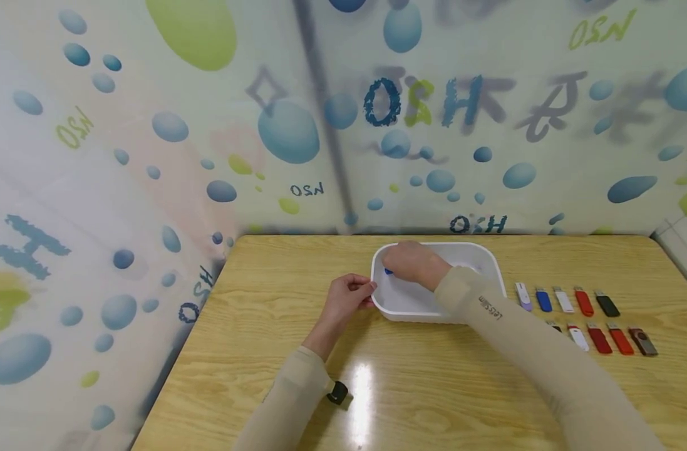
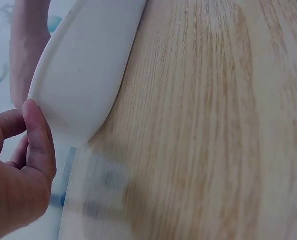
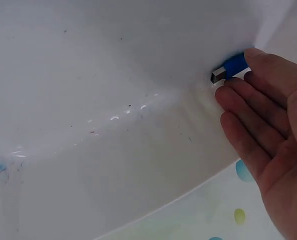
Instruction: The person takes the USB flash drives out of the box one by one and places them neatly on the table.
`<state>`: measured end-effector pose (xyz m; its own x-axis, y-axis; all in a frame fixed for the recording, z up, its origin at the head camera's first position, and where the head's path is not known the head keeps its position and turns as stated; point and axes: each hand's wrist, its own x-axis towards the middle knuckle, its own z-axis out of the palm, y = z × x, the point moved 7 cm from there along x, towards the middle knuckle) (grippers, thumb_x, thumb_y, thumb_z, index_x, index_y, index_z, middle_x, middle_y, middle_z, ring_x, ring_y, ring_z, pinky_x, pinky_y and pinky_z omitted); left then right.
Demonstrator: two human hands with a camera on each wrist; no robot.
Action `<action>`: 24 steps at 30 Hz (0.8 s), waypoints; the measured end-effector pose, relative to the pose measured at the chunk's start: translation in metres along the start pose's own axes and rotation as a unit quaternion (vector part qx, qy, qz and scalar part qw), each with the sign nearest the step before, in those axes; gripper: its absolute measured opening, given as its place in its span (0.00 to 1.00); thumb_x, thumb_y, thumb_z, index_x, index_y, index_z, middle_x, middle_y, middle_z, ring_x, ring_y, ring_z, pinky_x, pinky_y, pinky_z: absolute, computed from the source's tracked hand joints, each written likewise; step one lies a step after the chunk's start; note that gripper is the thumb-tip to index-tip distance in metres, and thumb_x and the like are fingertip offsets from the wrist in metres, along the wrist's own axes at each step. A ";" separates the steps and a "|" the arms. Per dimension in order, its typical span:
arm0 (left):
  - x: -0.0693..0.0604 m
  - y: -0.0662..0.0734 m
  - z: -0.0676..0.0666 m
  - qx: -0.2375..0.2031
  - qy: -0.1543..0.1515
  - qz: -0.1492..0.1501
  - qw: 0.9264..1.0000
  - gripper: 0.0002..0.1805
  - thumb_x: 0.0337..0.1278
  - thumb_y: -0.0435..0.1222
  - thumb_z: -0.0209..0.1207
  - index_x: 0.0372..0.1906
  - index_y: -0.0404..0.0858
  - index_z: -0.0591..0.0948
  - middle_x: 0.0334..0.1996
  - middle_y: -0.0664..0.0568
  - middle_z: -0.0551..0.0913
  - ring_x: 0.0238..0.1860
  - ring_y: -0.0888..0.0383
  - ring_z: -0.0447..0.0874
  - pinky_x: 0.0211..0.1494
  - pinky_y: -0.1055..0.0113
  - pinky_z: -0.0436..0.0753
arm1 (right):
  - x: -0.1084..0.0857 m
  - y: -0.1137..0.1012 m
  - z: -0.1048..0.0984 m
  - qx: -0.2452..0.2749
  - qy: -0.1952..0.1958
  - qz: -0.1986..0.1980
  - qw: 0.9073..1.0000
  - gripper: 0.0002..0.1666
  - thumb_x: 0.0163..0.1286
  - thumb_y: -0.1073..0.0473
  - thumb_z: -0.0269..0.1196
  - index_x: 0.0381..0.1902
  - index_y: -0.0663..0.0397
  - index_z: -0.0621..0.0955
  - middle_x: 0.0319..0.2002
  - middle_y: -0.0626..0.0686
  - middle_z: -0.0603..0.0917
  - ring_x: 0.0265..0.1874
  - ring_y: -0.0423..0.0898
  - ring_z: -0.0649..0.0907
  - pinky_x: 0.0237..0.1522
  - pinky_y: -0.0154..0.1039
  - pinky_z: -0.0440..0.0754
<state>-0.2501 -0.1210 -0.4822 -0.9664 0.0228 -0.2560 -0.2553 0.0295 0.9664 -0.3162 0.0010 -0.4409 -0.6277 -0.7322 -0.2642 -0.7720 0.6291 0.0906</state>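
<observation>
A white plastic basin (image 1: 428, 316) stands on the wooden table near its back edge. My left hand (image 1: 347, 294) is at the basin's left side, thumb and fingers bent at the rim. In the left wrist view that hand (image 2: 26, 165) touches the basin's outer wall (image 2: 88, 65). Inside the basin, my right hand (image 1: 413, 262) reaches into the far left corner. The right wrist view has the right hand (image 3: 268, 110) pinching a blue USB flash drive (image 3: 234, 65) close to the basin floor, its metal plug showing.
Right of the basin, several USB flash drives lie in two rows, among them a blue one (image 1: 543, 299), a red one (image 1: 583, 301), a black one (image 1: 607, 304) and a brown one with a metal cover (image 1: 643, 342). A patterned curtain (image 1: 287, 181) hangs behind the table.
</observation>
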 end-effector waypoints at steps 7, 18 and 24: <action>-0.001 0.001 0.002 0.003 0.000 0.006 1.000 0.09 0.68 0.29 0.64 0.47 0.26 0.81 0.36 0.39 0.84 0.28 0.59 0.84 0.35 0.70 0.89 | 0.000 -0.003 0.002 -0.007 0.044 -0.016 0.999 0.06 0.75 0.66 0.62 0.38 0.56 0.85 0.36 0.54 0.85 0.32 0.48 0.82 0.40 0.41 0.86; -0.001 0.000 0.001 0.007 0.002 0.001 1.000 0.11 0.68 0.30 0.65 0.49 0.27 0.81 0.36 0.39 0.84 0.28 0.59 0.84 0.37 0.67 0.90 | 0.002 -0.003 0.007 -0.003 0.053 -0.008 0.999 0.06 0.74 0.68 0.62 0.38 0.57 0.85 0.36 0.56 0.86 0.32 0.48 0.82 0.41 0.42 0.87; 0.000 -0.002 0.001 0.011 0.003 0.000 1.000 0.11 0.68 0.30 0.65 0.49 0.27 0.81 0.35 0.41 0.84 0.28 0.59 0.84 0.38 0.65 0.90 | 0.000 -0.001 0.006 0.019 0.045 -0.005 0.999 0.07 0.74 0.68 0.61 0.35 0.55 0.83 0.35 0.54 0.84 0.32 0.49 0.81 0.41 0.44 0.86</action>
<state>-0.2492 -0.1200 -0.4836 -0.9668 0.0159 -0.2549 -0.2538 0.0508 0.9659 -0.3149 0.0019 -0.4468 -0.6275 -0.7581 -0.1775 -0.7752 0.6297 0.0509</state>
